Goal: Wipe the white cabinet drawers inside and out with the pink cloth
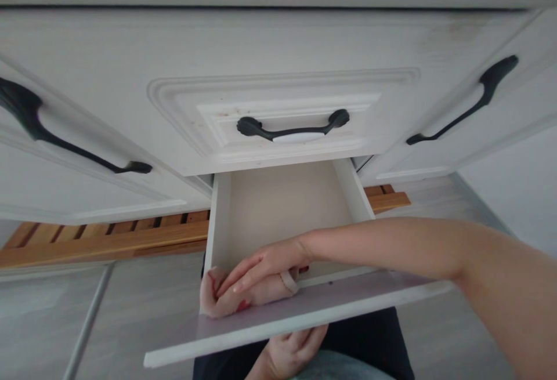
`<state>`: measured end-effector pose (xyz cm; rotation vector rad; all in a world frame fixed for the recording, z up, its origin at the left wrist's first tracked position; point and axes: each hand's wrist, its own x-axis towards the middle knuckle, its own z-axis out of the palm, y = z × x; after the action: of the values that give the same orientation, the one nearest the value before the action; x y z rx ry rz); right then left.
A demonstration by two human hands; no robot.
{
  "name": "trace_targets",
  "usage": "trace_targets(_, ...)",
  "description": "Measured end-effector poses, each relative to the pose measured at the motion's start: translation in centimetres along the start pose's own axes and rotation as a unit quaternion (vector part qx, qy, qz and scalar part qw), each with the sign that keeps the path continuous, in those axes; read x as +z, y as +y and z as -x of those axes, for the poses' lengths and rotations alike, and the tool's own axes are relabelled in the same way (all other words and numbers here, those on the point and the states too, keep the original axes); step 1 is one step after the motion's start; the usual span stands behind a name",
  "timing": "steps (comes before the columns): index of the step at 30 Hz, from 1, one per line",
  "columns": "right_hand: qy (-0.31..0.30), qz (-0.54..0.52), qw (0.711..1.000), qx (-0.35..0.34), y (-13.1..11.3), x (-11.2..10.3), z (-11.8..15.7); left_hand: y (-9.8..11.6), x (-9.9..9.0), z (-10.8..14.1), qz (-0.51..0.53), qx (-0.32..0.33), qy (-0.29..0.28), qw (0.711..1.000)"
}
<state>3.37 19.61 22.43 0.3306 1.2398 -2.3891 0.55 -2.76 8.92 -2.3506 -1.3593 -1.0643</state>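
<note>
A pink cloth (265, 292) with red marks lies over the left front corner of an open white drawer (287, 200). My right hand (265, 264) reaches in from the right and presses on the cloth, its fingers bent around part of it. Below the drawer front (348, 293), my left hand (296, 350) is near my lap, with its fingers curled against the outer side of the drawer front. Its fingertips are hidden, so what it grips cannot be made out. The visible part of the drawer's bottom is bare.
Above the open drawer is a closed drawer front with a dark handle (293, 131). Cabinet doors with dark handles (69, 145) stand on both sides. A slatted wooden board (104, 246) lies low behind, on the grey floor (143, 310).
</note>
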Motion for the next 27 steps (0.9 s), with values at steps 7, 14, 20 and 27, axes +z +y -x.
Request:
trace_targets(7,-0.084,0.009,0.989,-0.119,-2.8,3.6,1.9,-0.2,0.1,0.3,-0.009,0.007,0.005,1.000)
trace_targets(14,-0.024,0.260,0.951,-0.163,-3.6,4.3,-1.7,-0.2,-0.1,0.4,-0.012,-0.002,-0.013,1.000)
trace_targets(20,-0.018,0.251,0.956,-0.148,0.1,2.5,8.1,-0.7,0.2,0.5,-0.013,0.021,-0.013,1.000)
trace_targets(27,0.175,0.266,0.934,0.162,0.3,2.1,21.4,-0.3,-0.1,-0.6,0.000,0.008,-0.005,1.000)
